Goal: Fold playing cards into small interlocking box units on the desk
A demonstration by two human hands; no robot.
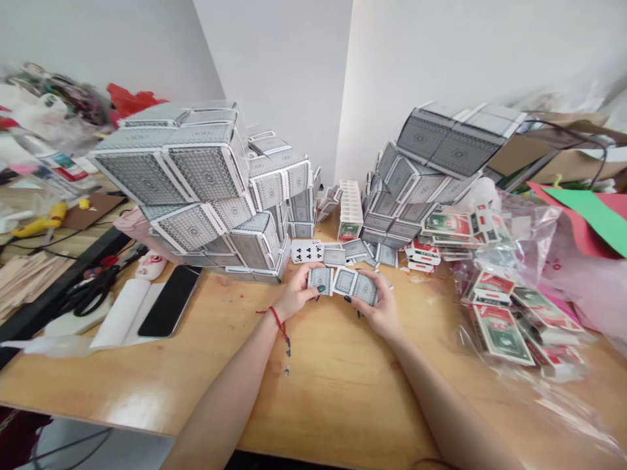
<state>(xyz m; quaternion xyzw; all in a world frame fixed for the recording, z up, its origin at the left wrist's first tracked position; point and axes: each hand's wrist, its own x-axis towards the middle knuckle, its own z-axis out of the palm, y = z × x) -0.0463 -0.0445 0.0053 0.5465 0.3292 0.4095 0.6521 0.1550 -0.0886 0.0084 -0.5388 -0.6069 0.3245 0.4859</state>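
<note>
My left hand [296, 297] pinches a small stack of grey-backed playing cards [321, 280] above the wooden table [313, 385]; a red string is tied round that wrist. My right hand [379, 307] grips a second stack of grey-backed cards [360, 286] right beside the first, the two stacks nearly touching. Loose cards [337, 253], one face-up club card among them, lie just beyond my hands.
Tall piles of grey card blocks stand at back left [196, 183] and back right [431, 163]. Red-and-green card boxes [499, 320] in clear bags fill the right. A black phone [170, 300], a white notebook and scissors [91, 290] lie at left.
</note>
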